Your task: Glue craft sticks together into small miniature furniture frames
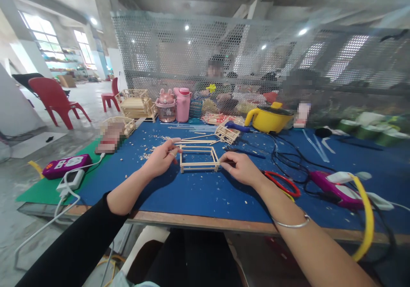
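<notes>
A small box-shaped frame of thin wooden sticks [199,165] stands on the blue tabletop between my hands. My left hand [164,156] is at its left end, fingers curled around the left side, the index finger reaching toward the upper corner. My right hand [239,167] pinches the lower right corner between thumb and fingertips. Right behind the frame lie several loose wooden sticks [200,142]. Farther back rests another small stick assembly [226,134], with a blue-handled tool [237,127] against it. Wood chips are scattered to the left.
Red-handled scissors [290,183] lie by my right forearm, near black cables and a purple power strip [336,188]. A yellow pot [272,118], a pink flask [183,105] and a wooden stick rack [136,105] stand at the back. A perforated metal screen [179,56] rises behind, people beyond it.
</notes>
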`<state>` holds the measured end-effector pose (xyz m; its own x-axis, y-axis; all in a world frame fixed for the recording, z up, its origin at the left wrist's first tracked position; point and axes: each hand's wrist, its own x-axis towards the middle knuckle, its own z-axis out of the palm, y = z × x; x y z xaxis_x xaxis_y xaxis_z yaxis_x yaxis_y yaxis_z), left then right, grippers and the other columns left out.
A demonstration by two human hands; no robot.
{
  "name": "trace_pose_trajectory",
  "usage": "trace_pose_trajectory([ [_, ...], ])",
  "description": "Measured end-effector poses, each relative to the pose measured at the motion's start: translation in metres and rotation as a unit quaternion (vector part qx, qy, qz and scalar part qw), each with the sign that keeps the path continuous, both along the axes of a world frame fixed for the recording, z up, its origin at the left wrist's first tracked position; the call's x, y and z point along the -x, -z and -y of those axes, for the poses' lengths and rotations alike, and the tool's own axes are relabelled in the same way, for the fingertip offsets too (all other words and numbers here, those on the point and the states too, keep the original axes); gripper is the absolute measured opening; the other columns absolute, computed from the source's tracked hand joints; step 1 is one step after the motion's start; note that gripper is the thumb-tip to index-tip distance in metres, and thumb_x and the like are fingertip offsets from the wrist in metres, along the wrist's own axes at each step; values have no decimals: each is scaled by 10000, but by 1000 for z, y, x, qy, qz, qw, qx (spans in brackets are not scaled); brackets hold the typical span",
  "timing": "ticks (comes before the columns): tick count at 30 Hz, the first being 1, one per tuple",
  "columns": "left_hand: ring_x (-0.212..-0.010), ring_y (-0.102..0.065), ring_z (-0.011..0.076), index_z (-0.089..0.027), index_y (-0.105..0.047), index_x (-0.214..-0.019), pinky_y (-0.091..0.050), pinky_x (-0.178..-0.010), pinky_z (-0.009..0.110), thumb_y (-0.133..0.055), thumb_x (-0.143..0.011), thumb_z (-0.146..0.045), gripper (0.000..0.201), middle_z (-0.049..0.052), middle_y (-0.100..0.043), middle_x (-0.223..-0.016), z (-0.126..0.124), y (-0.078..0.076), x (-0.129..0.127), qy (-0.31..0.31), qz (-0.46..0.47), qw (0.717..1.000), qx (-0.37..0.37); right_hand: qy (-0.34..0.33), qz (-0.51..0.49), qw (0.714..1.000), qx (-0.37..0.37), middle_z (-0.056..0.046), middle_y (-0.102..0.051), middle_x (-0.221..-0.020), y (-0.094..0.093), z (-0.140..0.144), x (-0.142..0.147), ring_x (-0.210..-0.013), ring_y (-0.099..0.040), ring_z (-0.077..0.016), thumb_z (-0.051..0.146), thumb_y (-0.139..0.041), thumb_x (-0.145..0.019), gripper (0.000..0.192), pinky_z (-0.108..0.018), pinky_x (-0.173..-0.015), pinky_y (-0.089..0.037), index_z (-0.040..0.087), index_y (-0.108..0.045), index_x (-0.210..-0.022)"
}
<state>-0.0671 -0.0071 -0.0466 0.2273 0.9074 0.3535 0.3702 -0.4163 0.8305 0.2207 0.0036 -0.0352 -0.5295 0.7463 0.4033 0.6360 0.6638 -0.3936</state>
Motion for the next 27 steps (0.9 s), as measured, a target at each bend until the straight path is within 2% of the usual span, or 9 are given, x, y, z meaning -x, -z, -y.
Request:
trace_pose_trajectory([
  [3,-608,-557,96,-183,-397,-1271,-453,-601,249,-478,-825,-279,463,57,-650,-1015,3,-4,3,-14,-42,998,-49,5,-2,1000,4,-21,-639,-730,0,0,0,-657,-556,-141,162,-525,-776,103,-255,-625,-418,179,-626,-768],
  [6,-632,-530,99,-205,-390,-1279,-439,-594,232,-547,-766,-255,539,26,-662,-974,6,-5,3,21,-96,992,-78,3,-2,1000,3,-19,-639,-730,-1,0,-1,-657,-556,-139,161,-523,-776,102,-253,-624,-418,178,-623,-762],
  [10,-574,-497,92,-215,-390,-1284,-435,-593,240,-599,-734,-297,594,5,-671,-911,7,-3,0,44,-136,986,-81,3,-5,1000,1,-21,-643,-734,0,0,0,-659,-558,-139,157,-525,-774,102,-253,-625,-418,177,-623,-759],
  [15,-553,-468,95,-204,-397,-1281,-410,-584,231,-564,-759,-265,552,-11,-687,-833,8,-2,-3,48,-148,985,-81,1,-1,1000,-3,-21,-642,-729,0,0,0,-653,-555,-139,157,-522,-774,108,-254,-624,-415,181,-628,-771],
  [27,-549,-463,97,-205,-442,-1261,-404,-580,231,-574,-743,-244,536,-16,-694,-813,8,-3,-4,43,-139,987,-74,2,2,1000,0,-15,-628,-721,0,0,0,-650,-550,-133,161,-516,-781,102,-243,-617,-409,183,-615,-769],
])
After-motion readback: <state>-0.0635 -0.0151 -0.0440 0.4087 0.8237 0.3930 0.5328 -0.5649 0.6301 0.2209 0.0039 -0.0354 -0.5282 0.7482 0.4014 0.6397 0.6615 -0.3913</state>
